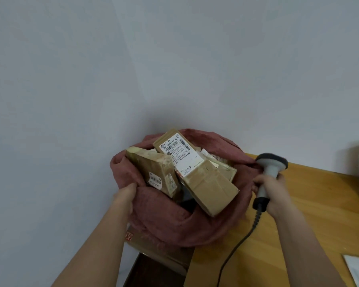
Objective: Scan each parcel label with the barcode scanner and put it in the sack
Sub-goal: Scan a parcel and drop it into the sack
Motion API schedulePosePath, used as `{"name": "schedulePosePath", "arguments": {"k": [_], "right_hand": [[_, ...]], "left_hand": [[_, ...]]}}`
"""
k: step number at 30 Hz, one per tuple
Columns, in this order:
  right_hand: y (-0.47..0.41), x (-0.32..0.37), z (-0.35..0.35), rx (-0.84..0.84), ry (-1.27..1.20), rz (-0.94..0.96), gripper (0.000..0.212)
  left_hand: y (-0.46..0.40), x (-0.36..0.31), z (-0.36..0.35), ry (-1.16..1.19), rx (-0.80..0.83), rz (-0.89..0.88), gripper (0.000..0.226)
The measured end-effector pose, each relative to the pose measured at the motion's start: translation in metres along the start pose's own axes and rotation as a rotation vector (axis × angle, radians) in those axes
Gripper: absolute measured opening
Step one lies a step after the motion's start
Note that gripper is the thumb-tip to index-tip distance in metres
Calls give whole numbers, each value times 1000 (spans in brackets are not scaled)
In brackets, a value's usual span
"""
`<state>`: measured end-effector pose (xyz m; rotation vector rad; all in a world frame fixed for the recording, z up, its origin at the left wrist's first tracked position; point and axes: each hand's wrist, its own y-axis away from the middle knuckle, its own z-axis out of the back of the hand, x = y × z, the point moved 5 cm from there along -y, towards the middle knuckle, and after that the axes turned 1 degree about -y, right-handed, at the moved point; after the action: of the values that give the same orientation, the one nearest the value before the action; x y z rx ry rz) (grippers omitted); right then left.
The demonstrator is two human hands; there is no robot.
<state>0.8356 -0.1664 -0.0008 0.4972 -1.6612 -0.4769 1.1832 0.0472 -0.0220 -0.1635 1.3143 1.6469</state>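
- Left hand [127, 190]: grips the sack [164, 220] rim at 9 o'clock of the opening.
- Right hand [273, 190]: grips the barcode scanner [267, 172] handle at 3 o'clock of the sack, above the wooden table [311, 214].
- Labelled parcel [197, 172]: lies tilted in the sack mouth, label up.
- Second parcel [155, 168]: sits at its 9 o'clock, touching.

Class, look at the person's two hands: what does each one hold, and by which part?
The right hand grips the barcode scanner by its handle, below the head. The left hand grips the red sack by its rim, at the left side of the opening.
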Motion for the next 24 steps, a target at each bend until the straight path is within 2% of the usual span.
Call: {"name": "schedulePosePath", "arguments": {"k": [2, 4, 8, 11, 14, 17, 21, 23, 24], "right_hand": [[11, 27, 3, 55, -17, 43, 39], [25, 54, 6, 111, -64, 105, 30], [49, 85, 8, 180, -169, 251, 33], [52, 82, -2, 214, -230, 246, 32], [44, 71, -4, 118, -64, 186, 30], [33, 55, 2, 74, 70, 147, 40], [31, 55, 8, 48, 34, 186, 43], [32, 63, 9, 50, -19, 205, 43], [31, 65, 9, 53, -32, 198, 44]], "left_hand": [[3, 3, -4, -17, 73, -24, 46], [4, -2, -4, 57, 92, -72, 34], [14, -38, 17, 307, -33, -224, 11], [23, -64, 36, 466, -85, -325, 18], [29, -63, 44, 366, -91, -314, 16], [40, -65, 36, 399, 55, -291, 15], [54, -88, 40, 603, 263, -331, 16], [56, -99, 41, 584, 351, -371, 31], [58, -103, 39, 502, 381, -381, 38]]}}
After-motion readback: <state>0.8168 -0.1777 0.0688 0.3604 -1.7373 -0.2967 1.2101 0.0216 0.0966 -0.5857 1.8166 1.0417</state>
